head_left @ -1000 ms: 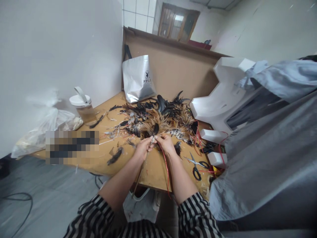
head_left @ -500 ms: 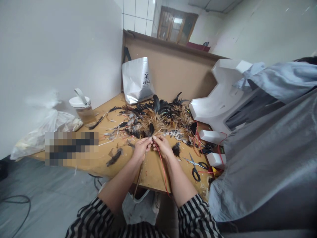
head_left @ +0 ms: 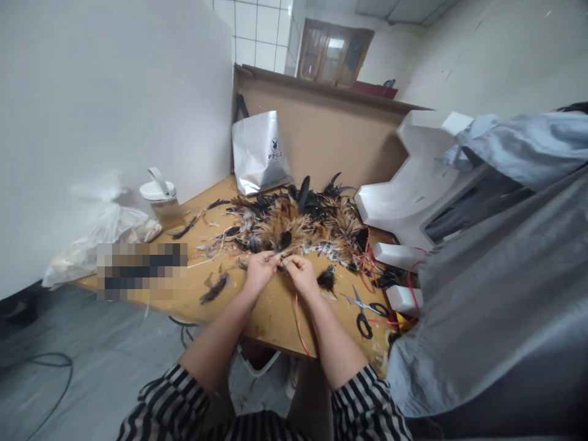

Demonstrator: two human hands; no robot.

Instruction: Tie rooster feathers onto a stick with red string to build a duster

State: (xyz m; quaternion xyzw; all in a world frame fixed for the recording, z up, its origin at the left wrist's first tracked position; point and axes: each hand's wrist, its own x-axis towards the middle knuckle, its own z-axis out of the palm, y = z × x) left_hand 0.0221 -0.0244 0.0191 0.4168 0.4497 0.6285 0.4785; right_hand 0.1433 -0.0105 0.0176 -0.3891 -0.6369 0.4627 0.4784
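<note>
My left hand (head_left: 261,271) is closed in a pinch at the base of a feather bunch (head_left: 283,229), brown with a black feather at its front. Close beside it, my right hand (head_left: 299,273) pinches a red string (head_left: 300,327), whose loose end hangs down past the table's front edge. The fingertips of both hands nearly meet, so the exact point of contact is hidden. Behind them spreads a pile of brown and black feathers (head_left: 344,223). A loose dark feather tuft (head_left: 327,278) lies right of my right hand.
Scissors (head_left: 365,309) lie spread on the table (head_left: 275,318) at right, near white foam blocks (head_left: 403,299) and tangled red string. A silver bag (head_left: 260,153) stands behind the feathers. At left are a lidded jug (head_left: 162,205) and a plastic bag (head_left: 105,242). Grey cloth (head_left: 496,294) hangs at right.
The thin brown strand that hung below my left hand no longer shows. Less of the red string shows below my right hand, and its fingers are bent more. The view has shifted slightly.
</note>
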